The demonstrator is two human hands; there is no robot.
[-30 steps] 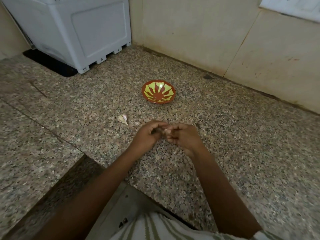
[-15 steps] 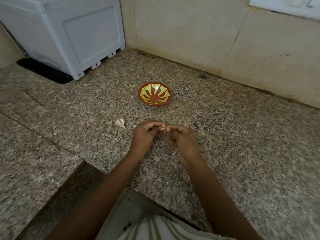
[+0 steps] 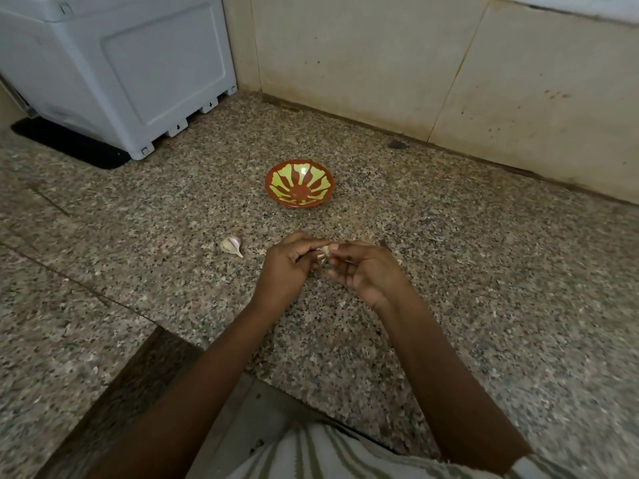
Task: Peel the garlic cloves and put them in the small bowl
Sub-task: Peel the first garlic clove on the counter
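Observation:
A pale garlic clove [image 3: 324,251] sits between my two hands just above the granite counter. My left hand [image 3: 288,267] pinches it with thumb and curled fingers. My right hand [image 3: 364,271] meets it from the right, its fingertips on the clove. Most of the clove is hidden by the fingers. Another clove in pinkish skin [image 3: 231,245] lies on the counter to the left of my hands. The small red bowl with a yellow-green pattern [image 3: 300,187] stands beyond my hands and shows no cloves inside.
A white appliance [image 3: 114,70] on a black mat [image 3: 65,145] stands at the back left. A beige tiled wall [image 3: 449,81] runs behind the bowl. The counter edge [image 3: 166,337] drops off near my left forearm.
The view shifted slightly, so bowl and loose clove sit a little lower in the frame. My hands stay together on the clove, with more of its pale skin showing between the fingertips.

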